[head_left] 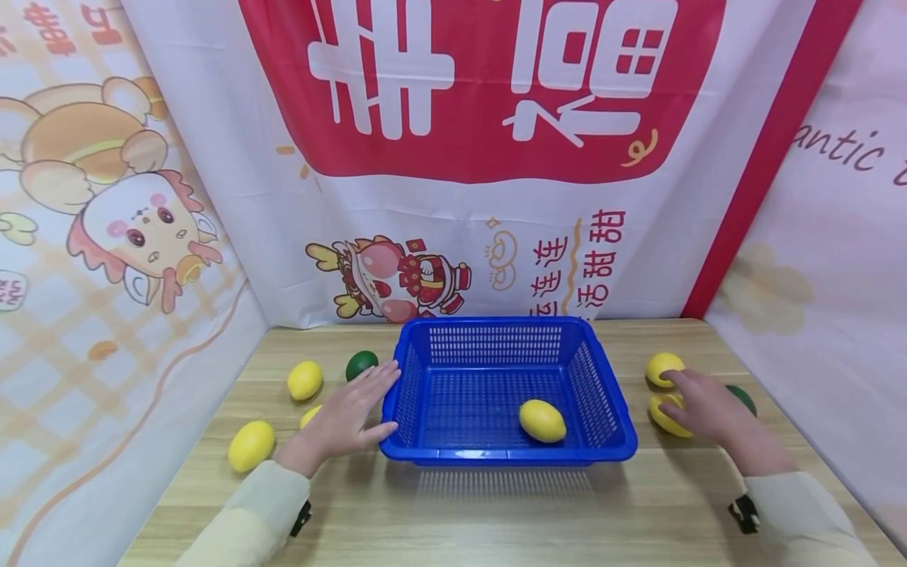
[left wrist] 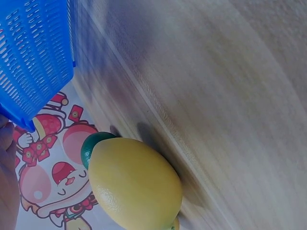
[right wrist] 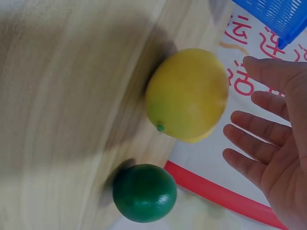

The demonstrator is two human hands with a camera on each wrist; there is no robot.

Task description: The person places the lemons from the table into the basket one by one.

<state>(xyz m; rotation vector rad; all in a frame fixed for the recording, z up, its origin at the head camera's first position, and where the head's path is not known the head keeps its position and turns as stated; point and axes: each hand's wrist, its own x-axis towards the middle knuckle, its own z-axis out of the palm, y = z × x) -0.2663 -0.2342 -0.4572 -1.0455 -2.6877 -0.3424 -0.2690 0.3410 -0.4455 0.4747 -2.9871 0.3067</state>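
Observation:
A blue plastic basket point(head_left: 460, 454) stands mid-table with one lemon point(head_left: 542, 420) inside it, toward the near right. My left hand point(head_left: 352, 413) has its fingers extended, with the fingertips at the basket's left rim. In the left wrist view, part of that hand point(left wrist: 6, 179) shows beside the basket's corner. My right hand point(head_left: 711, 403), fingers spread and holding nothing, hovers over two lemons right of the basket, a far one point(head_left: 663, 368) and a near one point(head_left: 669, 417). A dark green lime point(right wrist: 145, 193) lies near them, partly hidden by the hand in the head view.
Left of the basket lie a lemon point(head_left: 305, 381), a nearer lemon point(head_left: 251, 446), a third lemon point(head_left: 309, 416) partly behind the left hand, and a green lime point(head_left: 362, 365). Printed cloth walls point(head_left: 468, 205) enclose the wooden table point(head_left: 496, 524) at the back and both sides.

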